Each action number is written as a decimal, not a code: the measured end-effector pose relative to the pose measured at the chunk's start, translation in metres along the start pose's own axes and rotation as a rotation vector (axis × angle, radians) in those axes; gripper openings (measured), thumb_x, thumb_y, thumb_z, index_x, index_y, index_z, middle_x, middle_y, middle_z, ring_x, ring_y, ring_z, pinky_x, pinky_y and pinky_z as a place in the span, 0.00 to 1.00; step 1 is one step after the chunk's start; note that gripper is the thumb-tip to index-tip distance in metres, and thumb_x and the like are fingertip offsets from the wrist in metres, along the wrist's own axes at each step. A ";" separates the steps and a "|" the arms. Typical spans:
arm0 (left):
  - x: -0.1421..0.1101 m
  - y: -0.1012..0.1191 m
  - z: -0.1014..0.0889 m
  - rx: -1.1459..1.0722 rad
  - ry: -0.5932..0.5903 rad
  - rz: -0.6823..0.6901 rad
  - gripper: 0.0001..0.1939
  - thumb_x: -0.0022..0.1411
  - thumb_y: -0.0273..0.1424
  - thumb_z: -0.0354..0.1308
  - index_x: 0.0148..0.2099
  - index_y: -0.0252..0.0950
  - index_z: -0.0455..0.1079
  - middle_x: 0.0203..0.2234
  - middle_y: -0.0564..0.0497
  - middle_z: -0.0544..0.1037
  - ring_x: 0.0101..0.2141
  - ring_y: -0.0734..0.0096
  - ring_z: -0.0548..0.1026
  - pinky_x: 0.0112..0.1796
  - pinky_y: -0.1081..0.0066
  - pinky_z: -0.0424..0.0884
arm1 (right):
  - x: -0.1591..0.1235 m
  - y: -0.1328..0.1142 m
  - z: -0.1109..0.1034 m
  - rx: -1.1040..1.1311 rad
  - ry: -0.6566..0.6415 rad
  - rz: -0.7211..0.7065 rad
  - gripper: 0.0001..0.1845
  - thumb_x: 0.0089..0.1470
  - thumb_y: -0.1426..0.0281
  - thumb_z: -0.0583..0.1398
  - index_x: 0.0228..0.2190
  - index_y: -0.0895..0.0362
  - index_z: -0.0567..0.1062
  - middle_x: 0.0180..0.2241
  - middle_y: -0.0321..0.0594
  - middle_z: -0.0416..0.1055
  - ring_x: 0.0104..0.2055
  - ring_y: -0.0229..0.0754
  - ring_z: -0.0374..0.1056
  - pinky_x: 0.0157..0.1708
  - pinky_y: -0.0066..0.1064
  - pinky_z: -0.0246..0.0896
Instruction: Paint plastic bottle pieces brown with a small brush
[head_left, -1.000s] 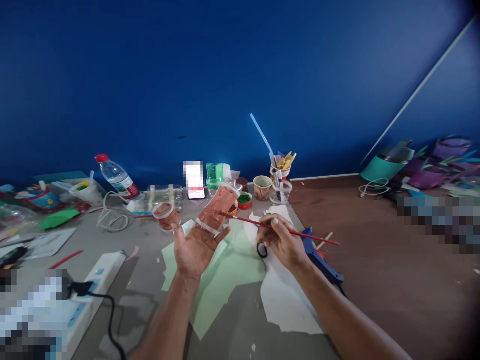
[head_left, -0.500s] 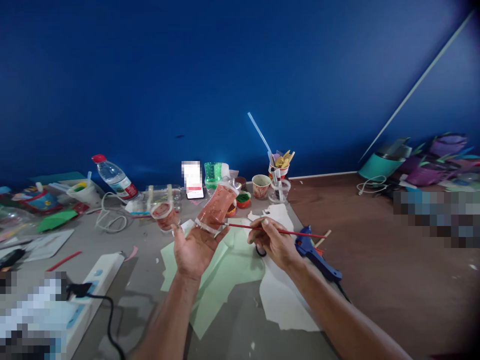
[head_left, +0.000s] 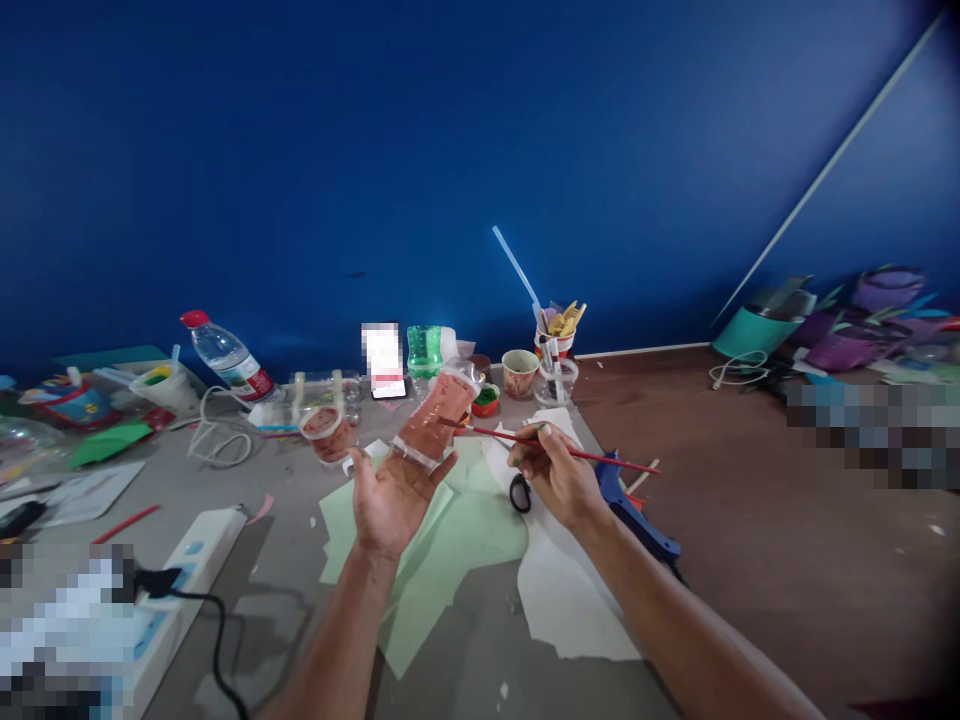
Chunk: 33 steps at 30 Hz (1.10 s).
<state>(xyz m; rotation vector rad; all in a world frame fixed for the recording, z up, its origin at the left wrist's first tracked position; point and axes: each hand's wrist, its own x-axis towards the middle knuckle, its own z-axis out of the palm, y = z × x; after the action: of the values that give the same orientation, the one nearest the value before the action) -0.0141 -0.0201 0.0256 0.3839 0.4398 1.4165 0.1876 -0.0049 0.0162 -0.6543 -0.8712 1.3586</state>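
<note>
A clear plastic bottle (head_left: pixel 438 418), its side coated in reddish-brown paint, lies tilted across the fingers of my left hand (head_left: pixel 393 500). That hand is palm up, its thumb held away from the bottle; the fingers behind are partly hidden. My right hand (head_left: pixel 556 474) pinches a thin red paintbrush (head_left: pixel 499 434) by its handle. The brush tip touches the painted side near the bottle's middle. Left of the bottle stands a small cup with reddish-brown paint (head_left: pixel 328 432). Behind it on the right is a small pot of green paint (head_left: pixel 486 400).
Green paper (head_left: pixel 435 590) and white paper (head_left: pixel 570 610) lie under my hands, with black-handled scissors (head_left: pixel 520 493) on them. A blue glue gun (head_left: pixel 645 530) is beside my right forearm. A power strip (head_left: pixel 191 560), water bottle (head_left: pixel 232 360) and phone (head_left: pixel 388 388) stand leftward.
The brush tip has moved from the bottle's lower end up to its middle. My right hand has shifted slightly right, uncovering more of the scissors' handle. My left hand stays nearly still.
</note>
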 end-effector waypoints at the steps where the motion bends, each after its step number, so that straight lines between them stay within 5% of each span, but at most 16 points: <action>1: 0.001 0.000 -0.001 0.013 -0.004 -0.001 0.43 0.62 0.61 0.35 0.58 0.33 0.69 0.48 0.37 0.79 0.53 0.52 0.74 0.57 0.45 0.61 | 0.000 0.000 0.000 -0.012 -0.012 0.006 0.19 0.49 0.53 0.64 0.27 0.57 0.76 0.19 0.40 0.75 0.17 0.35 0.61 0.17 0.27 0.51; 33: 0.001 -0.002 -0.003 0.047 -0.024 0.009 0.44 0.61 0.62 0.35 0.55 0.33 0.72 0.47 0.37 0.79 0.52 0.49 0.74 0.58 0.41 0.59 | 0.007 0.001 -0.010 0.022 0.034 -0.089 0.15 0.49 0.57 0.65 0.28 0.56 0.77 0.20 0.38 0.76 0.19 0.33 0.61 0.20 0.25 0.52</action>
<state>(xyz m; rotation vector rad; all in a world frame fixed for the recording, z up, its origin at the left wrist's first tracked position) -0.0135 -0.0192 0.0215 0.4410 0.4526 1.4104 0.1952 0.0035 0.0110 -0.6131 -0.8480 1.2719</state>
